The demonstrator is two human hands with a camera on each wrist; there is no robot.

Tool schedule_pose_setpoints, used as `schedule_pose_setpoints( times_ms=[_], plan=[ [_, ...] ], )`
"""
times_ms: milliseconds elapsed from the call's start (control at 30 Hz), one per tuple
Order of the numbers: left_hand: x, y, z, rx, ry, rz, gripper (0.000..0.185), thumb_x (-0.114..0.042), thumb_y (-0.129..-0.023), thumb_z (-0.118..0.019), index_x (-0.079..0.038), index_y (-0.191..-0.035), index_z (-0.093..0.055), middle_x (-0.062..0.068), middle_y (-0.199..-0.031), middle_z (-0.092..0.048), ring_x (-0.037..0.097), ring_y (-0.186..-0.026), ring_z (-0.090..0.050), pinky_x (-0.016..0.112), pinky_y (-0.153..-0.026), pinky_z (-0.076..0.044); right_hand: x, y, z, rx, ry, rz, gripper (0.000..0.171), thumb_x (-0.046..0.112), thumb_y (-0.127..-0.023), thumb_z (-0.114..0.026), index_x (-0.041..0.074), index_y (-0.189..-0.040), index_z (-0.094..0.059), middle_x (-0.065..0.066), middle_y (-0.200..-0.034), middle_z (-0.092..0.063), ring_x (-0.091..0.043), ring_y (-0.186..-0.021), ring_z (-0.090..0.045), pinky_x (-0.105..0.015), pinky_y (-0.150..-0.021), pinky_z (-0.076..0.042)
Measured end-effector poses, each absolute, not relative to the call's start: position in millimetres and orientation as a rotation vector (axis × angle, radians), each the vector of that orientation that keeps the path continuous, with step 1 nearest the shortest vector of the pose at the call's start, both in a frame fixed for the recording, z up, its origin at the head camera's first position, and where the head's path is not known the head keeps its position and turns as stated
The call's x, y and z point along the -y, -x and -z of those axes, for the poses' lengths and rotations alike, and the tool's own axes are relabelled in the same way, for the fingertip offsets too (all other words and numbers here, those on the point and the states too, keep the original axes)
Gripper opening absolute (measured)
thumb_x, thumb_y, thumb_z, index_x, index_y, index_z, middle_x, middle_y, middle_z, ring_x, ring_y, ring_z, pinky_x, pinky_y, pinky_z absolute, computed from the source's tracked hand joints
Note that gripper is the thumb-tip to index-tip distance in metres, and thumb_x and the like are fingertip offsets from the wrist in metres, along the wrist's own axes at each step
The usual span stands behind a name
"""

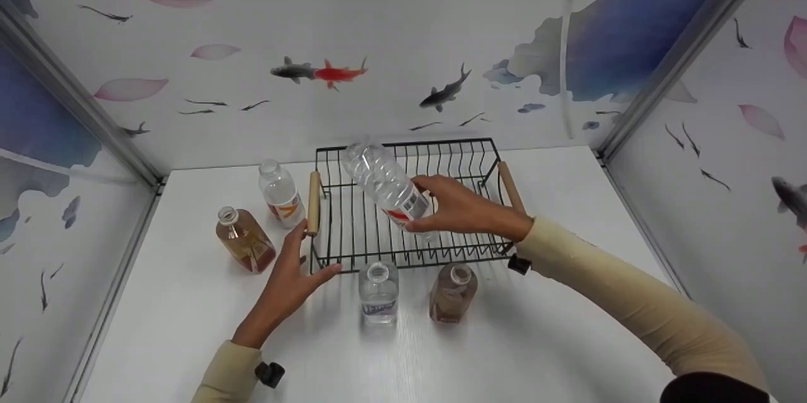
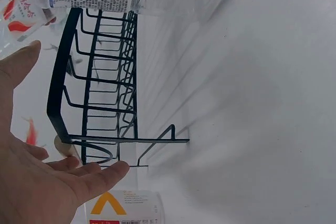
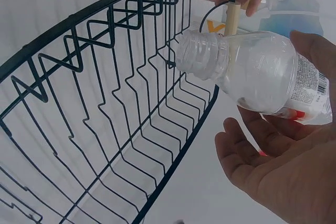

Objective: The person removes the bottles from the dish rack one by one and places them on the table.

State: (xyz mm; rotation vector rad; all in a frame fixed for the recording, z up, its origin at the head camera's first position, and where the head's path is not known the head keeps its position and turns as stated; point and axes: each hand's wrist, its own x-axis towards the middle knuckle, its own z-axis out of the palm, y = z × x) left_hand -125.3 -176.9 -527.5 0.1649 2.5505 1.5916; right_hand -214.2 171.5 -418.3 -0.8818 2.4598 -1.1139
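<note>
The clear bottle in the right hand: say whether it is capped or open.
Open. The clear bottle shows bare neck threads with no cap, as the right hand holds it tilted over the black wire rack.

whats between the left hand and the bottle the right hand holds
The rack's left wooden handle and black wire side, seen in the head view, lie between the left hand and clear bottle.

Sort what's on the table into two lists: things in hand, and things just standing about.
In hand:
- clear bottle, capless, held tilted over the rack by the right hand
- black wire rack, its near left corner touched by the left hand

Standing about:
- amber bottle
- labelled clear bottle
- small clear bottle
- brownish bottle
</note>
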Motion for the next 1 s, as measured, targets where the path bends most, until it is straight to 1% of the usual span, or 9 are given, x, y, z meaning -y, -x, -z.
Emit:
schedule_pose_setpoints(
  times_ms=[67, 133, 267, 433, 600, 700, 867, 933, 1000],
  plan=[
    [177, 125, 524, -2.569, -0.162, -1.58, 0.116, -0.047, -0.095, -0.088, -0.01, -0.177, -0.015, 0.018, -0.183, -0.015, 0.041, -0.167, -0.019, 0.062, -0.129, -0.035, -174, 213, 420, -2.463, 0.897, 1.104, 0.069, 0.026, -0.09, -0.093, 0.007, -0.15, -0.063, -0.001, -0.131, -0.073, -0.021, -0.118, -0.069, -0.042, -0.1, -0.061],
    [175, 124, 520, -2.588, -0.16, -1.574, 0.113, -0.043, -0.096, -0.088, -0.011, -0.177, -0.016, 0.017, -0.183, -0.014, 0.04, -0.168, -0.019, 0.061, -0.129, -0.034, -176, 212, 421, -2.467, 0.906, 1.096, 0.069, 0.025, -0.09, -0.093, 0.008, -0.15, -0.063, -0.001, -0.13, -0.073, -0.019, -0.117, -0.07, -0.04, -0.098, -0.061],
    [171, 123, 509, -2.631, -0.186, -1.569, 0.106, -0.037, -0.098, -0.087, -0.009, -0.176, -0.02, 0.018, -0.182, -0.017, 0.041, -0.167, -0.02, 0.064, -0.131, -0.029, -179, 208, 422, -2.479, 0.911, 1.075, 0.068, 0.023, -0.089, -0.093, 0.008, -0.149, -0.063, -0.001, -0.128, -0.073, -0.018, -0.113, -0.07, -0.038, -0.095, -0.063],
    [165, 122, 495, -2.667, -0.24, -1.568, 0.105, -0.039, -0.098, -0.087, -0.008, -0.175, -0.023, 0.02, -0.18, -0.025, 0.042, -0.166, -0.024, 0.067, -0.131, -0.023, -180, 205, 421, -2.505, 0.938, 1.033, 0.067, 0.022, -0.089, -0.093, 0.005, -0.147, -0.063, -0.004, -0.127, -0.073, -0.019, -0.11, -0.069, -0.04, -0.092, -0.063],
    [161, 120, 483, -2.677, -0.319, -1.604, 0.104, -0.032, -0.096, -0.089, -0.009, -0.175, -0.026, 0.018, -0.178, -0.029, 0.043, -0.163, -0.031, 0.068, -0.129, -0.03, -183, 203, 421, -2.535, 0.958, 0.982, 0.07, 0.021, -0.089, -0.093, 0.002, -0.149, -0.062, -0.006, -0.128, -0.072, -0.02, -0.109, -0.068, -0.046, -0.092, -0.063],
    [159, 119, 477, -2.669, -0.357, -1.624, 0.101, -0.031, -0.096, -0.089, -0.012, -0.175, -0.028, 0.017, -0.178, -0.03, 0.046, -0.161, -0.035, 0.069, -0.126, -0.034, -184, 201, 421, -2.555, 0.953, 0.945, 0.071, 0.022, -0.089, -0.093, 0.002, -0.149, -0.062, -0.007, -0.129, -0.071, -0.021, -0.11, -0.067, -0.049, -0.093, -0.063],
    [157, 119, 471, -2.677, -0.429, -1.633, 0.098, -0.027, -0.097, -0.089, -0.012, -0.174, -0.03, 0.018, -0.178, -0.031, 0.051, -0.156, -0.04, 0.069, -0.123, -0.039, -186, 197, 421, -2.574, 0.963, 0.897, 0.069, 0.023, -0.09, -0.092, 0.005, -0.149, -0.062, -0.004, -0.128, -0.069, -0.019, -0.108, -0.064, -0.043, -0.089, -0.063],
    [157, 119, 470, -2.689, -0.456, -1.634, 0.098, -0.024, -0.096, -0.089, -0.01, -0.173, -0.031, 0.019, -0.177, -0.032, 0.052, -0.155, -0.042, 0.068, -0.123, -0.04, -186, 196, 421, -2.58, 0.975, 0.881, 0.068, 0.024, -0.09, -0.092, 0.006, -0.15, -0.062, -0.003, -0.127, -0.068, -0.018, -0.106, -0.063, -0.039, -0.086, -0.061],
    [156, 119, 470, -2.698, -0.474, -1.636, 0.097, -0.021, -0.096, -0.09, -0.009, -0.173, -0.032, 0.02, -0.176, -0.033, 0.051, -0.155, -0.042, 0.067, -0.123, -0.04, -186, 195, 420, -2.586, 0.986, 0.866, 0.069, 0.024, -0.091, -0.092, 0.007, -0.15, -0.062, -0.003, -0.127, -0.067, -0.018, -0.106, -0.062, -0.038, -0.085, -0.061]
  ],
)
